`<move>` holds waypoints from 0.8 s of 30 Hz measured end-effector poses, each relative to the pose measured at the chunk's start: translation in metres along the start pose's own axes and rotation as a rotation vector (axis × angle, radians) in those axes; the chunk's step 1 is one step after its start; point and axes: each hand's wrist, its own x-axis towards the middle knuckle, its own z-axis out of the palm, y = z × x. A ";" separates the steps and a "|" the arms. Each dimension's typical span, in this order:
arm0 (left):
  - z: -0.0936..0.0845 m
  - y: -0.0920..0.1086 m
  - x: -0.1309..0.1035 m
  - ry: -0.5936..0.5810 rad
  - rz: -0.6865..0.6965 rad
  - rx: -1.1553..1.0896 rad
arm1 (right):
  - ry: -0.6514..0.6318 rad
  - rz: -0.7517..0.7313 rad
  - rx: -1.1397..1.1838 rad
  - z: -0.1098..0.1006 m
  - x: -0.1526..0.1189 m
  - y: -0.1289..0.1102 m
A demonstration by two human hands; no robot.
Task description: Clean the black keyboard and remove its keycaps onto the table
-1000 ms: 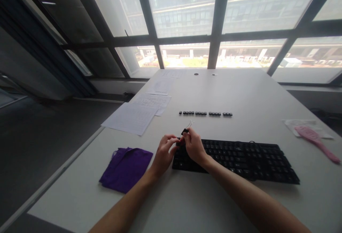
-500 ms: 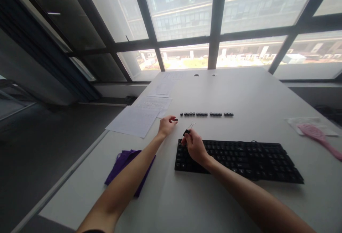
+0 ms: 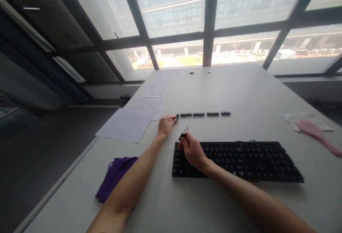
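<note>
Between the fingertips of my left hand (image 3: 166, 125) is a small black keycap (image 3: 176, 118), just in front of the left end of a row of keycaps (image 3: 198, 114). The row lies across the table in short groups with gaps between them. My right hand (image 3: 194, 150) is closed on a keycap puller (image 3: 182, 136) with a black grip, its thin wire prongs pointing up and away from me. That hand hovers over the upper left part of a black keyboard (image 3: 240, 161), hiding some of its keys.
A purple cloth (image 3: 114, 177) lies partly under my left forearm. Sheets of paper (image 3: 125, 122) spread along the table's left edge. At the right, a pink hairbrush (image 3: 311, 128) rests partly on a clear plastic bag (image 3: 290, 119). Windows (image 3: 173, 12) stand beyond the table.
My left hand has brought its keycap closer to the row's left end and lower toward the table. My right hand keeps the puller over the keyboard. The view has shifted slightly.
</note>
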 end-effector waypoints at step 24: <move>0.002 0.000 0.001 0.027 0.010 0.111 | 0.179 -0.014 0.143 0.000 0.003 0.000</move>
